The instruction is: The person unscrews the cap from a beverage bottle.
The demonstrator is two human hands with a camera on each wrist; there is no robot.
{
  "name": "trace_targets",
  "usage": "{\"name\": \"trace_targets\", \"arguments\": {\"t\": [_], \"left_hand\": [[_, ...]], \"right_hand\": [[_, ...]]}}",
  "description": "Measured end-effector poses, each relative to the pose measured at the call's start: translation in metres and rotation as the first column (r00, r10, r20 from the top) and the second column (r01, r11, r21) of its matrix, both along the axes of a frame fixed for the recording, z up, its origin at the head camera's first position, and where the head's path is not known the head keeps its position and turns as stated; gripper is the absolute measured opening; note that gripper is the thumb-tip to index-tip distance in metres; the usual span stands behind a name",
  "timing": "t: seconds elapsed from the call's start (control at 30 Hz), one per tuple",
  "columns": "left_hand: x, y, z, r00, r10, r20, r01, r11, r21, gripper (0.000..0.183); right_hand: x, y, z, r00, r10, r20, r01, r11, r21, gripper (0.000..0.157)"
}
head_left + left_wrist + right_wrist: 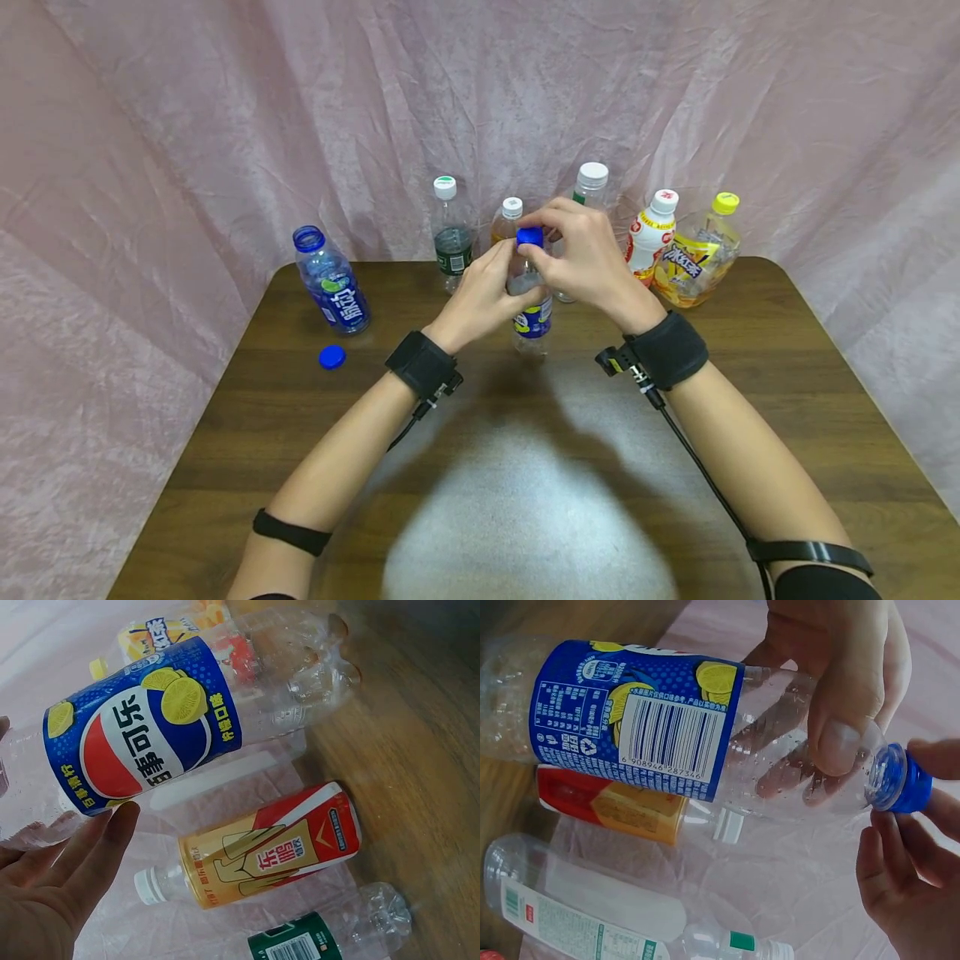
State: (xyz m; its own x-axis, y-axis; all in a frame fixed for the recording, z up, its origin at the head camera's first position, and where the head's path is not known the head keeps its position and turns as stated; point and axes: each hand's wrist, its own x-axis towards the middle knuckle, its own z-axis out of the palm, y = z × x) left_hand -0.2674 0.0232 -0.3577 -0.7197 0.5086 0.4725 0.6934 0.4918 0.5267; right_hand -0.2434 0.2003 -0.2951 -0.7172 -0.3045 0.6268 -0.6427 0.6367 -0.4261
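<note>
A clear Pepsi bottle [533, 320] with a blue lemon-patterned label stands upright near the table's middle. My left hand [489, 298] grips its upper part; in the right wrist view the left thumb [838, 742] presses on the clear shoulder above the label. At the mouth, the thumb and fingers of my right hand [588, 252] pinch the blue cap [529, 237], which sits at the bottle's neck. The bottle looks drained, with small droplets inside. In the left wrist view the label [142, 731] faces the camera, while the cap lies outside that view.
To the left is an uncapped blue-labelled bottle [341, 292], with a loose blue cap [332, 357] in front of it. Behind my hands stand a green-labelled bottle [453, 242], a gold-and-red bottle [274, 847] and a white-capped clear bottle [592, 182]. A white-and-red bottle [651, 237] and a yellow-capped bottle [701, 258] stand right.
</note>
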Motion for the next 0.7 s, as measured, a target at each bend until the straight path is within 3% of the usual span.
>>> {"name": "trace_targets", "arguments": {"t": [0.17,0.27,0.43,0.57,0.7], "left_hand": [[0.001,0.0,0.001,1.0,-0.005,-0.017,0.005,1.0,-0.004,0.07],[0.001,0.001,0.001,1.0,-0.01,0.0,0.01,1.0,0.001,0.071],[0.003,0.002,0.001,0.998,-0.031,0.047,0.031,0.999,0.011,0.072],[0.004,0.003,0.0,0.998,-0.03,0.052,0.03,1.0,0.009,0.068],[0.003,0.004,-0.001,0.999,-0.027,0.046,0.027,1.0,-0.001,0.065]], "right_hand": [[0.002,0.001,0.001,0.993,0.082,0.087,-0.079,0.996,-0.037,0.029],[0.002,0.001,-0.001,0.992,0.089,0.094,-0.082,0.994,-0.073,0.034],[0.002,-0.001,-0.004,0.998,-0.052,0.029,0.055,0.992,-0.109,0.044],[0.001,-0.003,-0.008,0.982,-0.187,0.007,0.187,0.977,-0.105,0.053],[0.001,-0.005,-0.01,0.97,-0.244,0.009,0.243,0.965,-0.098,0.056]]}}
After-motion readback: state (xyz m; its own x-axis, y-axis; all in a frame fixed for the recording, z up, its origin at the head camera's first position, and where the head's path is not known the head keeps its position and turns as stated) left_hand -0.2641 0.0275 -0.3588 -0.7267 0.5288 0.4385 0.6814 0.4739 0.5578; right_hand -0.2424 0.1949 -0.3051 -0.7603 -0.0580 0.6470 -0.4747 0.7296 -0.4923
